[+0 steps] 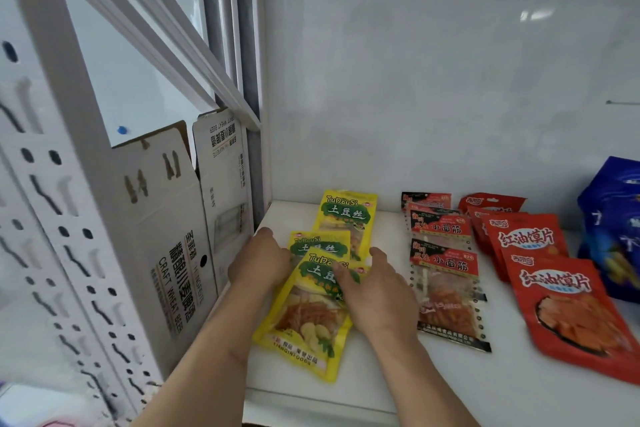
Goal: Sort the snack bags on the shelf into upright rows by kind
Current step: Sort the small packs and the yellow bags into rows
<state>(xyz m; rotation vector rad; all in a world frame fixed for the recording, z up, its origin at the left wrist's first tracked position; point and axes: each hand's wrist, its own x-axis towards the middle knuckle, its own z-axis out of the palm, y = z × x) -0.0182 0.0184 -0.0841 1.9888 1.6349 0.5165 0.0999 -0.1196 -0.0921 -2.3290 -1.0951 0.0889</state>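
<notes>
Three yellow potato-strip bags lie in an overlapping column on the white shelf (381,385). The nearest yellow bag (304,319) lies flat on top. My left hand (259,262) holds its upper left edge, beside the middle yellow bag (320,243). My right hand (375,291) rests on its upper right part, thumb over the label. The far yellow bag (348,215) lies behind. To the right runs a row of red-and-black gluten-strip bags (445,288). Further right lies a row of red bags (568,308).
Blue snack bags (613,225) stand at the far right edge. A white cardboard beer box (173,236) stands left of the shelf, beyond a white perforated upright (69,253). The white back wall (433,80) closes the shelf behind the rows.
</notes>
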